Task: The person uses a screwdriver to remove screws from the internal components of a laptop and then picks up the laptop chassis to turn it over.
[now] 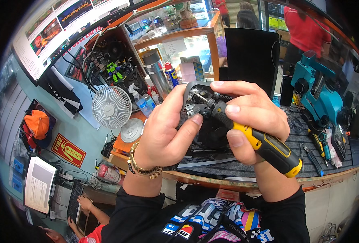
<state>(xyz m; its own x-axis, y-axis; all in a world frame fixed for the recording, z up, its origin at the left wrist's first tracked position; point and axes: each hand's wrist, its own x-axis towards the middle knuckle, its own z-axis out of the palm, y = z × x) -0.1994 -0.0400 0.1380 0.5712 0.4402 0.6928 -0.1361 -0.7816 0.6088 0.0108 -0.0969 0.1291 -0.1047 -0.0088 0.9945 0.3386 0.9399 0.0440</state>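
Above the workbench, my left hand (pixel 161 131) is closed round a black curved housing (pixel 186 97) with metal parts inside; its exact kind I cannot make out. The left thumb presses near its lower edge. My right hand (pixel 258 113) grips a yellow-and-black power screwdriver (pixel 273 152), its handle slanting down to the right. The screwdriver's thin bit points up and left into the housing; whether it sits on a screw is too small to tell. Fingers of the right hand reach the housing's upper right side. Dark material below the hands is partly hidden.
A white fan (pixel 112 107), a spray bottle (pixel 141 101) and a blue spray can (pixel 171 74) stand behind on the left. A teal microscope (pixel 319 91) and pliers (pixel 312 159) are on the right. At lower left, another person's hand (pixel 84 202) is at a keyboard (pixel 75 200).
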